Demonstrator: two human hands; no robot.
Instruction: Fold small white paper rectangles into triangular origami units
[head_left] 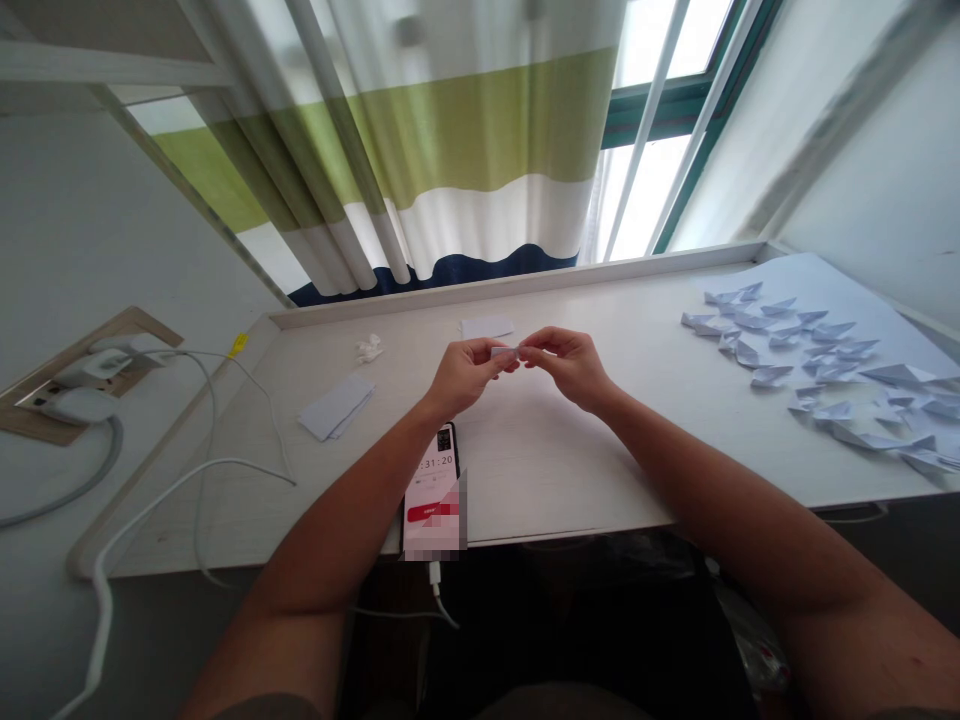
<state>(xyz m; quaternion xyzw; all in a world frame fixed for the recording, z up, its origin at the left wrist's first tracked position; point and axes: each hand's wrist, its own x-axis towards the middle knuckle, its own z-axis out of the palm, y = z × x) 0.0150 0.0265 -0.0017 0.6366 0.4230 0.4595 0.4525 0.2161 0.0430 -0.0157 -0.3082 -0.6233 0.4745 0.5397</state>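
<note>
Between my two hands, above the middle of the white desk, is a small folded piece of white paper (504,351). My left hand (466,375) pinches it between thumb and fingers. On its other end are the closed fingertips of my right hand (568,366). Most of the paper is covered by the fingers, so its exact folded shape is hard to make out. Just behind the hands lies a flat white paper rectangle (487,327). To the left rests a stack of white paper sheets (336,408), with a crumpled bit of paper (369,348) beyond it.
Many folded paper boats (772,377) stand in a group at the right side of the desk (555,490), some on a large white sheet (814,285). A phone (433,500) with a cable lies at the front edge. Chargers (94,368) and cords occupy the left wall.
</note>
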